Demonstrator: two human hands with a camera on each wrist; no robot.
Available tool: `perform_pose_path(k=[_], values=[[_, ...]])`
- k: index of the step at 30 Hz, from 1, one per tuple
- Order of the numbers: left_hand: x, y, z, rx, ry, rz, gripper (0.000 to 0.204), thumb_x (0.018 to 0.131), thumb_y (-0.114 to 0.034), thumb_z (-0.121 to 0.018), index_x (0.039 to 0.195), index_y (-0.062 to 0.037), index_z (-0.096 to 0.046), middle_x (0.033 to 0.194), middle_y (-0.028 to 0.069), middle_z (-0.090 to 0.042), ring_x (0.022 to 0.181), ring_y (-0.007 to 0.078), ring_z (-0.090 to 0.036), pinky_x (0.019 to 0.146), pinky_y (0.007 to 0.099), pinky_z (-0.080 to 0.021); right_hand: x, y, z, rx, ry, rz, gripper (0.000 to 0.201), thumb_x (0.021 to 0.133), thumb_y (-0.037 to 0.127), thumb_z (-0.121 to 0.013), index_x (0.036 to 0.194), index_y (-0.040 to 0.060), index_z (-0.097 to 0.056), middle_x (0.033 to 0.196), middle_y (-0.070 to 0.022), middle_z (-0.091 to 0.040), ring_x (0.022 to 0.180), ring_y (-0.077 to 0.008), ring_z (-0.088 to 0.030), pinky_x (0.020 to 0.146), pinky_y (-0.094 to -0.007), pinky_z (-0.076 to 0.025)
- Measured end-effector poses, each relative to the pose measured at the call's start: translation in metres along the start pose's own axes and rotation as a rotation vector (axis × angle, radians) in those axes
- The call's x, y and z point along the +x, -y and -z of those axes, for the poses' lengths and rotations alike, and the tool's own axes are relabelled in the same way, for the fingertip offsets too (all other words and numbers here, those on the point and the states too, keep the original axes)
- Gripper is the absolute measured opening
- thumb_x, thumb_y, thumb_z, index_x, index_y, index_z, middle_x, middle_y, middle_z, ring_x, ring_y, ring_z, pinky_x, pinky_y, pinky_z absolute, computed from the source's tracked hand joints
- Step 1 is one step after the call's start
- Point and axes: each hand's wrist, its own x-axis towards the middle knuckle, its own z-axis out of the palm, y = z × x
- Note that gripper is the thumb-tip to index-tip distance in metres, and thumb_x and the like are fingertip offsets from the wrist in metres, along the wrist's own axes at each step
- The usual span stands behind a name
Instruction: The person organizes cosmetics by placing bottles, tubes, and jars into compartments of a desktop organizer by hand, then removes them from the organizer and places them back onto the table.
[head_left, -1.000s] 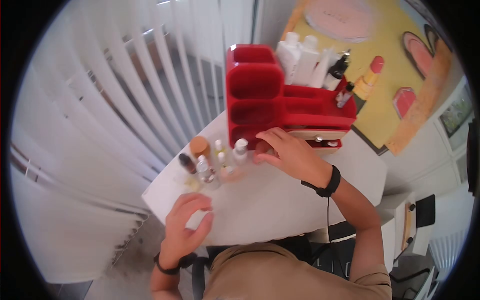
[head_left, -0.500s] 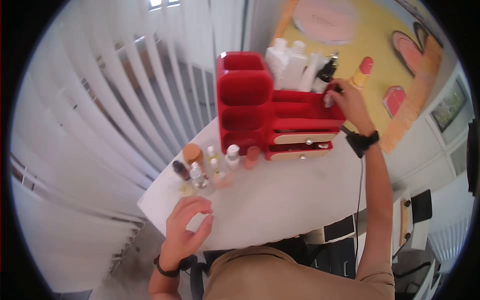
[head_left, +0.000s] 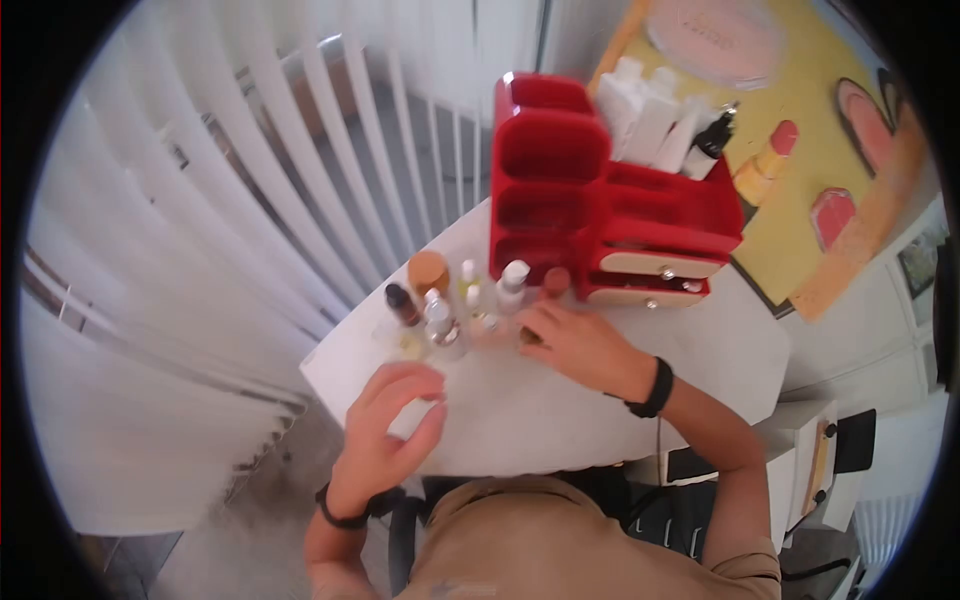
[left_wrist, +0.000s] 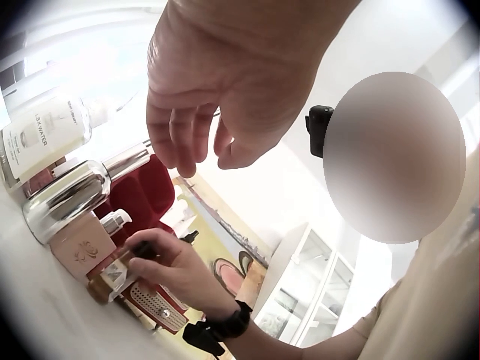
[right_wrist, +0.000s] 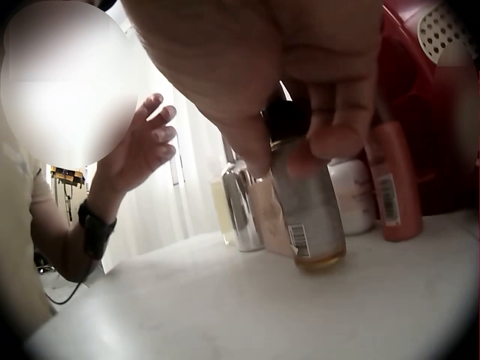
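At table centre, your right hand point(head_left: 575, 345) pinches a small bottle point(right_wrist: 307, 214) by its dark cap; fingers and thumb curl round the top, base on the white table point(head_left: 560, 400). The bottle is clear with amber liquid at the bottom and stands upright, just beside the cluster of bottles point(head_left: 445, 310) at 12 o'clock from your left hand. A coral tube point(right_wrist: 390, 191) stands just beside it, against the red organizer point(head_left: 590, 200) at 1 o'clock. Your left hand point(head_left: 395, 430) hovers at 7 o'clock over the table's near-left corner, fingers loosely spread and slightly bent, holding nothing. White bottles point(head_left: 650, 105) and a dark dropper point(head_left: 712, 142) sit in the organizer's back compartments. Two drawers point(head_left: 655, 280) face you at its right front.
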Motion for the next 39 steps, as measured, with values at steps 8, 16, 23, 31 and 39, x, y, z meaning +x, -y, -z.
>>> perform_pose_path(k=[8, 16, 23, 31, 39], values=[[0.001, 0.009, -0.003, -0.066, -0.063, 0.022, 0.032, 0.081, 0.008, -0.071, 0.112, -0.001, -0.066, 0.111, 0.015, -0.065, 0.085, 0.0214, -0.07, 0.078, 0.0315, -0.056, 0.018, -0.023, 0.145, 0.21, -0.43, -0.227, 0.038, 0.094, 0.023, -0.068, 0.126, 0.0038, -0.06, 0.114, -0.0108, -0.066, 0.079, -0.0216, -0.065, 0.071, -0.0339, -0.053], [0.005, -0.007, -0.005, -0.028, -0.024, -0.025, 0.031, 0.082, 0.007, -0.071, 0.112, -0.0008, -0.066, 0.111, 0.0147, -0.066, 0.085, 0.0213, -0.069, 0.077, 0.0315, -0.056, 0.114, -0.114, 0.212, -0.126, -0.562, -0.214, 0.032, 0.096, 0.022, -0.063, 0.118, -0.0011, -0.058, 0.101, -0.021, -0.069, 0.087, -0.0388, -0.067, 0.079, -0.0451, -0.052], [-0.009, -0.009, 0.002, -0.036, -0.062, 0.01, 0.03, 0.082, 0.008, -0.069, 0.111, -0.0016, -0.066, 0.111, 0.0139, -0.065, 0.086, 0.0203, -0.069, 0.08, 0.0315, -0.054, 0.132, -0.121, 0.224, -0.262, -0.535, -0.137, 0.036, 0.095, 0.032, -0.062, 0.106, -0.0017, -0.063, 0.098, -0.0233, -0.07, 0.095, -0.0434, -0.065, 0.084, -0.0481, -0.051], [-0.006, -0.003, 0.008, -0.007, -0.099, -0.003, 0.03, 0.083, 0.008, -0.07, 0.112, 0.0001, -0.066, 0.111, 0.0145, -0.066, 0.086, 0.0215, -0.069, 0.077, 0.0309, -0.055, 0.059, -0.027, 0.269, -0.063, -0.768, -0.042, 0.034, 0.096, 0.026, -0.068, 0.12, 0.003, -0.064, 0.089, -0.0032, -0.066, 0.08, -0.0095, -0.06, 0.073, -0.0254, -0.048], [-0.007, 0.011, 0.015, -0.095, -0.294, -0.024, 0.032, 0.084, 0.012, -0.065, 0.114, 0.0002, -0.064, 0.11, 0.0136, -0.064, 0.086, 0.0195, -0.068, 0.08, 0.0303, -0.053, 0.008, 0.083, 0.177, 0.163, -0.293, 0.174, 0.03, 0.085, 0.005, -0.072, 0.114, 0.0038, -0.065, 0.105, -0.0091, -0.066, 0.088, -0.0147, -0.063, 0.074, -0.0268, -0.053]])
